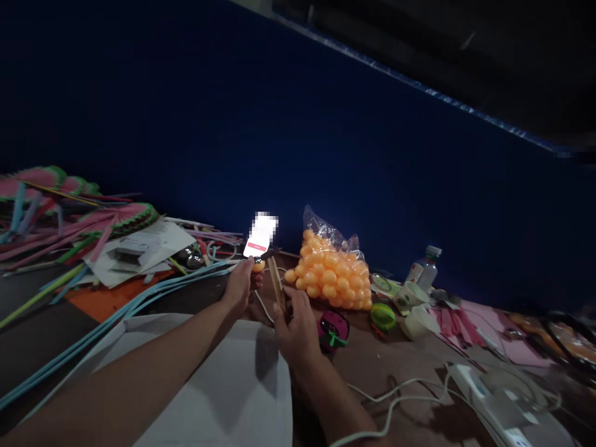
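Orange ball (259, 267), left of the clear bag (321, 225), is pinched by the left hand (239, 287), nearly closed; the right hand (298, 324), half-curled, grips a strip (275, 279) (wooden, perhaps).

Left hand (238, 288): one, bare. Right hand (298, 326): one, bare. Left forearm (162, 354): bare along its entire visible length; tapers toward the hand. Right forearm (336, 397): bare as far as it shows; tapers likewise.
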The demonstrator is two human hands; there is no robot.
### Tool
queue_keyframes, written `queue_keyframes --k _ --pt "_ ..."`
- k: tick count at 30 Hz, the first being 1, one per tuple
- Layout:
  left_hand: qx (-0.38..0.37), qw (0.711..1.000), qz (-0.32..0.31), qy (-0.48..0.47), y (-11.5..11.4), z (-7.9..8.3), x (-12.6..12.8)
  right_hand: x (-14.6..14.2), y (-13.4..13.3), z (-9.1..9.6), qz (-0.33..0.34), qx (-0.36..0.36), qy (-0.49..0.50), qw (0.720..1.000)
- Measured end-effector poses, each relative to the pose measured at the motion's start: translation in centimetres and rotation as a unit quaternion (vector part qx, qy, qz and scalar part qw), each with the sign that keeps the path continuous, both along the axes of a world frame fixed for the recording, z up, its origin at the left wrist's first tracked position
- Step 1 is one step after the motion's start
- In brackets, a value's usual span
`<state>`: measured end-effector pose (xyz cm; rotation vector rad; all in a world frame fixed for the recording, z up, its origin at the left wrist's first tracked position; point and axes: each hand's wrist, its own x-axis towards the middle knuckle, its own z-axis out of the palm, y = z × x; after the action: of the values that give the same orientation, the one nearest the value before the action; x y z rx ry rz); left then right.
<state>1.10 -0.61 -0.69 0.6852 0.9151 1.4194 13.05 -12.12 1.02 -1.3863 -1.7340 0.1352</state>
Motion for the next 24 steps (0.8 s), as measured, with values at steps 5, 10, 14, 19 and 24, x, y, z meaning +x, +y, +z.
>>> queue_keyframes --k 5,10,14,19,24 --pt "-0.005 1.000 0.001 -0.009 0.18 -0.09 -0.03 0.08 0.16 -0.26 0.005 0.005 -0.005 1.000" --pt "0.003 1.000 -0.002 -0.006 0.10 0.00 0.00 0.03 0.15 -0.29 -0.001 0.009 -0.019 1.000" --pt "0.003 1.000 0.004 -0.004 0.15 -0.09 0.01 0.14 0.20 -0.35 -0.002 0.023 -0.001 1.000" --pt "0.008 1.000 -0.004 0.002 0.33 -0.31 0.04 0.30 0.29 -0.40 0.006 0.006 -0.014 1.000" --pt "0.003 1.000 0.008 0.003 0.22 -0.11 0.07 0.37 0.31 -0.49 0.004 0.023 0.005 1.000"
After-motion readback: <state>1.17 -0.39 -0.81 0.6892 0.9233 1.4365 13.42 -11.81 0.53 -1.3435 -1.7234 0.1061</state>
